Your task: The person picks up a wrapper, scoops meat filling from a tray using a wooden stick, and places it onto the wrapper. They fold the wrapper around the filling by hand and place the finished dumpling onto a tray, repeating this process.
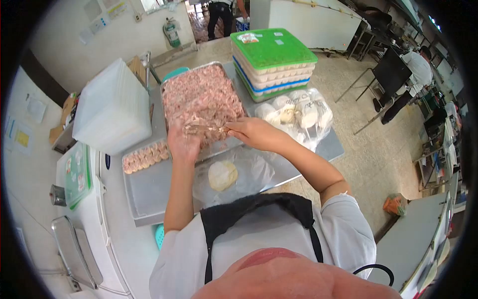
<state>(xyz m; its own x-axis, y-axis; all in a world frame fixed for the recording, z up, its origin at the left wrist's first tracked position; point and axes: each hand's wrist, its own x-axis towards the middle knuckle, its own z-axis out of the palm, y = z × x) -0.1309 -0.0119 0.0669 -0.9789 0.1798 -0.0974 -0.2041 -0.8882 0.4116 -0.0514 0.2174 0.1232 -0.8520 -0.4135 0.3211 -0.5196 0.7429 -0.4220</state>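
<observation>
A large metal tray [166, 102] heaped with pink minced filling [201, 89] lies in front of me. Over its near edge, my right hand [254, 133] pinches the handle end of a thin utensil [211, 128]. My left hand [183, 142] is beside the utensil's other end, blurred, so what its fingers hold is unclear. Pale round wrappers [222, 175] rest on a clear plastic sheet [254, 169] just below my hands. To the left, a second metal tray [154, 192] bears a row of filled dumplings [146, 157] along its far side.
Stacked white trays [112, 107] stand at the left. Green-lidded containers [274, 47] are piled at the back right, beside bagged wrappers [298, 112]. One person [416, 72] bends by a chair at the right; another person [220, 17] stands in the far doorway.
</observation>
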